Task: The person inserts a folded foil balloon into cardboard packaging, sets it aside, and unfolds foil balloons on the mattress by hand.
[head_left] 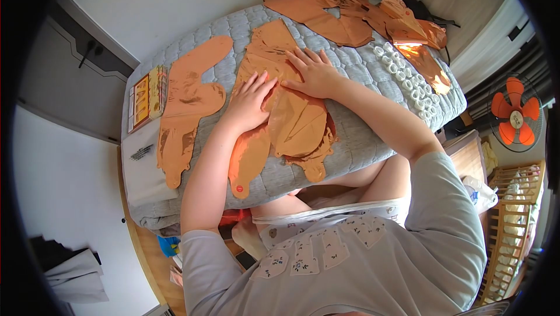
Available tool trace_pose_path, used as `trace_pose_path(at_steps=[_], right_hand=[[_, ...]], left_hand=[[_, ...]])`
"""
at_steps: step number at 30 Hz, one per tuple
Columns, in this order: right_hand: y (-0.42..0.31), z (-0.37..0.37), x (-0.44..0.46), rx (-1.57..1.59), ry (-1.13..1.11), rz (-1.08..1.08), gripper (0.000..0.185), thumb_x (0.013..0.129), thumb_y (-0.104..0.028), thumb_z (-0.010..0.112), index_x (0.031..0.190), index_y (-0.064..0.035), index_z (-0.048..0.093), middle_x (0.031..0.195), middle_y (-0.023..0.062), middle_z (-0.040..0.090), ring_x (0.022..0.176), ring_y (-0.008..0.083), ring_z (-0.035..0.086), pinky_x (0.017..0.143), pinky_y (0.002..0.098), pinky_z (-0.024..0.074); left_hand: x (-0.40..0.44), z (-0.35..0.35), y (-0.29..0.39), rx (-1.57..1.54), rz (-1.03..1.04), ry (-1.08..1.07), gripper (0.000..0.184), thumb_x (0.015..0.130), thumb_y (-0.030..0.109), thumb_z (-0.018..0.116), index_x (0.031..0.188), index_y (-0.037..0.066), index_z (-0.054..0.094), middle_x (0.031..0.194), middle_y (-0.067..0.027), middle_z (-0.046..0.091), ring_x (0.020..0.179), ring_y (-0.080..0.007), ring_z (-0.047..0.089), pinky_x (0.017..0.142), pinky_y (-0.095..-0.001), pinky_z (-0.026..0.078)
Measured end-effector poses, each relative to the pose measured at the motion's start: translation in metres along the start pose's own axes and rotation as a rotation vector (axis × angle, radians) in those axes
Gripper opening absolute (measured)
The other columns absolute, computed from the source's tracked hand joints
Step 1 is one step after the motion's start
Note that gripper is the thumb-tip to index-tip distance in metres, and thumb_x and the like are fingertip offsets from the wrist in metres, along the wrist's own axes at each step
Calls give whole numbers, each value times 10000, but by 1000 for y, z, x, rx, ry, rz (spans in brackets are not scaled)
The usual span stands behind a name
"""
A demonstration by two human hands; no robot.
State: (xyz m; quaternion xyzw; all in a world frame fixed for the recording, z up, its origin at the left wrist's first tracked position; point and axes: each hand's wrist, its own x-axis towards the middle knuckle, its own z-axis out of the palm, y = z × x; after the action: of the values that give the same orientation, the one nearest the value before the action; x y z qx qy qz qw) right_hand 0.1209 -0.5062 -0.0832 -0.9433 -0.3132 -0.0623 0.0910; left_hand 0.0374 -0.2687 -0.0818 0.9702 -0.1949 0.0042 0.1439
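Flat, uninflated copper-orange foil balloons lie on the grey quilted bed in front of me. My left hand (251,103) rests palm down on the middle foil balloon (298,122), fingers stretched out. Just to its right, my right hand (315,74) lies flat on the same foil with fingers spread and the thumb pointing toward my left hand. The foil under them is folded and creased, with rounded lobes toward me; one lobe bears a small red mark. Neither hand grips anything. To the left is another flat foil balloon (189,79) with rounded lobes.
More foil balloons (350,24) lie at the bed's far right. White ring-shaped rolls (411,82) sit near its right edge. A printed package (148,99) and a clear plastic bag (149,164) lie left. An orange-bladed fan (515,119) and wooden crib (507,228) stand right.
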Motion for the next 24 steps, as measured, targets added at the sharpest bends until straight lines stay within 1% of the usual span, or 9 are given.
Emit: trace_pose_path(at_steps=[5, 7, 8, 13, 15, 16, 17, 19, 24], right_hand=[[-2, -2, -4, 17, 23, 8, 905, 939, -711, 488, 1615, -150, 267, 1654, 152, 295, 1533, 351, 253, 1237, 593, 148], [-3, -3, -5, 23, 30, 13, 903, 938, -713, 485, 1614, -153, 270, 1654, 149, 296, 1532, 348, 254, 1236, 598, 147], [-3, -4, -5, 24, 19, 14, 906, 936, -721, 477, 1614, -156, 269, 1653, 146, 298, 1532, 345, 254, 1234, 601, 150], [-3, -5, -6, 36, 27, 14, 936, 925, -760, 445, 1617, -158, 260, 1650, 146, 301, 1533, 338, 250, 1234, 597, 149], [-3, -6, -7, 17, -1, 20, 965, 915, -789, 418, 1622, -156, 244, 1653, 152, 292, 1535, 339, 242, 1239, 593, 133], [-3, -7, -6, 36, -21, 26, 997, 902, -811, 412, 1625, -150, 232, 1659, 157, 276, 1539, 339, 228, 1243, 588, 117], [-3, -8, -6, 39, -22, 19, 997, 902, -811, 412, 1625, -150, 232, 1659, 157, 276, 1539, 339, 228, 1243, 588, 117], [-4, -11, -5, 22, -83, 34, 1026, 893, -828, 397, 1636, -149, 195, 1680, 155, 223, 1558, 327, 177, 1249, 583, 103], [-3, -9, -6, 29, -26, 12, 1026, 887, -830, 412, 1624, -137, 237, 1664, 165, 256, 1540, 346, 221, 1238, 600, 132]], left_hand=[[1, -10, -7, -236, 12, 27, 744, 898, 52, 639, 1580, 125, 351, 1662, -112, 297, 1554, -290, 224, 1244, -436, 257], [2, -9, -18, -1002, -4, 105, 726, 951, 171, 660, 1583, 64, 319, 1653, -143, 308, 1546, -266, 255, 1239, -443, 248], [-1, -18, -12, -1113, -67, 163, 627, 1018, 179, 595, 1563, 10, 334, 1632, -149, 340, 1543, -243, 254, 1234, -410, 254], [-16, -72, 0, -1042, -165, 169, 499, 1048, 238, 555, 1498, 36, 473, 1561, -125, 458, 1497, -268, 348, 1207, -394, 301], [-8, -91, 9, -814, -186, -61, 419, 1040, 262, 569, 1414, 72, 582, 1468, -89, 562, 1424, -245, 454, 1158, -385, 368], [6, -96, 16, -499, -138, 8, 363, 1011, 268, 603, 1322, 87, 651, 1391, -90, 618, 1339, -249, 541, 1107, -387, 427], [23, -92, 17, -498, -145, 11, 363, 1011, 268, 603, 1322, 87, 651, 1391, -90, 618, 1339, -249, 541, 1107, -387, 427], [64, -75, 9, -130, 51, 188, 368, 972, 259, 636, 1294, 82, 659, 1348, -115, 626, 1261, -277, 582, 1069, -390, 459], [152, -35, -1, -34, 142, 330, 346, 966, 250, 643, 1260, 73, 688, 1293, -109, 642, 1200, -301, 604, 1019, -391, 487]])
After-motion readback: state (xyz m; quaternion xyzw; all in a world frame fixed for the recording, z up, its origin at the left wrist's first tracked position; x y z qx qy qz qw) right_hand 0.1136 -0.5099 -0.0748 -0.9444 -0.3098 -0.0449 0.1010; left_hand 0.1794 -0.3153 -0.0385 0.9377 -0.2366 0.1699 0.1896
